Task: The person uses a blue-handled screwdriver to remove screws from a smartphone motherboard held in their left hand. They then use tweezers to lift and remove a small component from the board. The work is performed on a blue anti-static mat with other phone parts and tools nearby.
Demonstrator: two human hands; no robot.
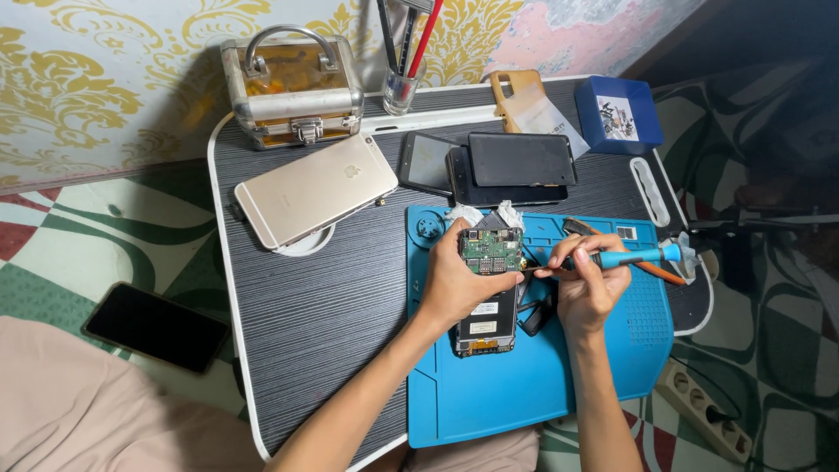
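An opened phone (486, 325) lies on a blue work mat (542, 385), its green circuit board (491, 250) exposed at the far end. My left hand (456, 280) grips the phone's left side beside the board. My right hand (590, 284) holds a blue-handled soldering iron (625, 257), its tip touching the board's right edge. Bits of white tissue (466, 213) sit just beyond the phone.
The grey lap table (306, 306) also carries a gold phone (315, 188) face down, dark phones (516, 164), a metal case (293, 83), a glass of tools (402, 86) and a blue box (619, 114). A black phone (157, 327) and a power strip (703, 411) lie on the floor.
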